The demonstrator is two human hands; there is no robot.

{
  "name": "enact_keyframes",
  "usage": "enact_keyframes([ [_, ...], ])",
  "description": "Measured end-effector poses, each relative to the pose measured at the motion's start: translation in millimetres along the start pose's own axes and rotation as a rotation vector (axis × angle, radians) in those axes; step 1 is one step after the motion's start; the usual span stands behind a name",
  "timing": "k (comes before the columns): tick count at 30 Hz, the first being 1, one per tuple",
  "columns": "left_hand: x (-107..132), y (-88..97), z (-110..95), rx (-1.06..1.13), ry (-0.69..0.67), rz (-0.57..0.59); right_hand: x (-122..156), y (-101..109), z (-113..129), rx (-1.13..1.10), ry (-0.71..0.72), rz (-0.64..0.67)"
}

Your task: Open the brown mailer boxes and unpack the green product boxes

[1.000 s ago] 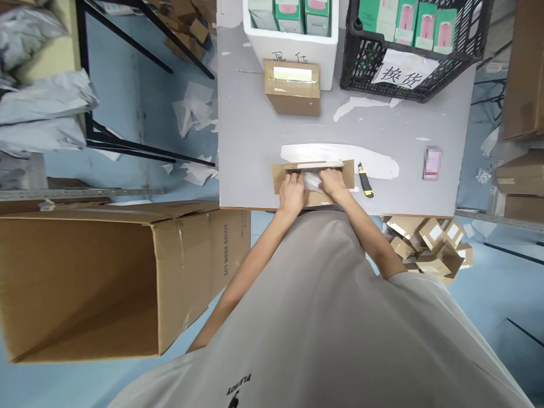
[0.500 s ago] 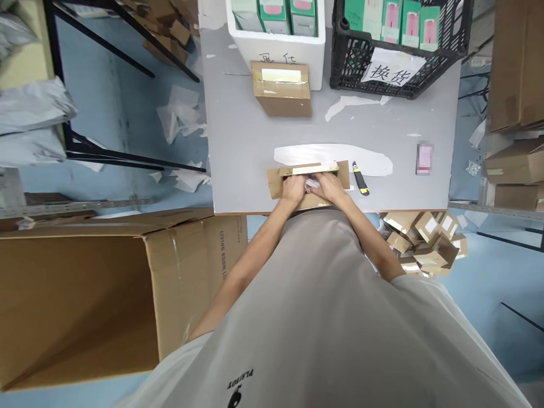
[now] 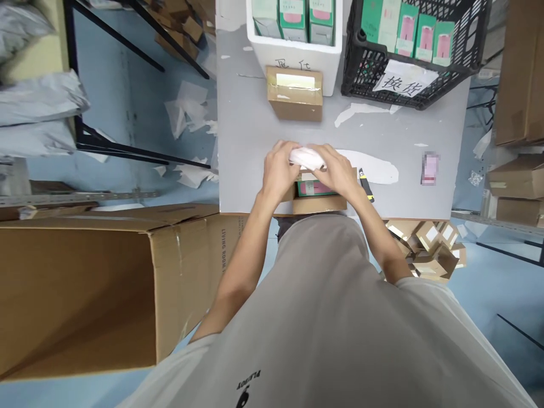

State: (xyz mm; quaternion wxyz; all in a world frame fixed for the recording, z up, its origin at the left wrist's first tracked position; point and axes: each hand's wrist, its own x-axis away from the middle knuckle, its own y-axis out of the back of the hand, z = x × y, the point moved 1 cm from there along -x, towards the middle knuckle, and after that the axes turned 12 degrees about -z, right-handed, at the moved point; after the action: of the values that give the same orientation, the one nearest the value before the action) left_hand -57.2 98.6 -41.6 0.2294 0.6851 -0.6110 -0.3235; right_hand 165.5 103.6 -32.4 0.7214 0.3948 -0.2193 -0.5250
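Between them, my left hand (image 3: 278, 170) and my right hand (image 3: 337, 171) grip a white wrapped bundle (image 3: 306, 158), its contents hidden. They hold it just above an opened cardboard box (image 3: 319, 204) at the table's near edge. Inside that box lies a green and pink product box (image 3: 315, 187), partly covered by my right hand. A black and yellow utility knife (image 3: 366, 186) lies right of my right hand, beside a white patch (image 3: 374, 167) on the tabletop.
Farther back on the grey table (image 3: 242, 130) stand a taped carton (image 3: 295, 95), a white foam bin (image 3: 297, 51) and a black crate (image 3: 393, 73), both with green boxes. A blurred pink item (image 3: 430, 169) lies right. A large open carton (image 3: 187, 283) stands left.
Both hands have come up out of the cardboard box, lifting the white bundle away from me. The green product box inside has come into view. The camera view has shifted slightly.
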Motion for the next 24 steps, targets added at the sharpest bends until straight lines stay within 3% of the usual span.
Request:
enact_keyframes([
  [3,-32,-12.4,17,-0.072,0.006,0.000,-40,-20,-16,0.006,0.036,-0.011],
  [6,-52,-35.1,32,-0.150,0.081,0.092,-65,-44,-34,0.031,-0.027,0.059],
  [10,-57,-60.3,36,-0.187,0.140,0.274,-70,-65,-54,0.011,-0.191,0.149],
  [14,-53,-69.2,40,-0.162,0.184,0.289,-63,-69,-70,-0.021,-0.273,0.121],
  [17,-49,-62.5,50,-0.138,0.190,0.279,-51,-59,-81,-0.013,-0.283,0.088],
  [19,-40,-48.1,55,-0.104,0.181,0.247,-34,-44,-85,-0.002,-0.283,0.028],
  [24,20,7.7,47,0.014,0.172,0.067,41,7,-65,-0.040,-0.323,-0.172],
])
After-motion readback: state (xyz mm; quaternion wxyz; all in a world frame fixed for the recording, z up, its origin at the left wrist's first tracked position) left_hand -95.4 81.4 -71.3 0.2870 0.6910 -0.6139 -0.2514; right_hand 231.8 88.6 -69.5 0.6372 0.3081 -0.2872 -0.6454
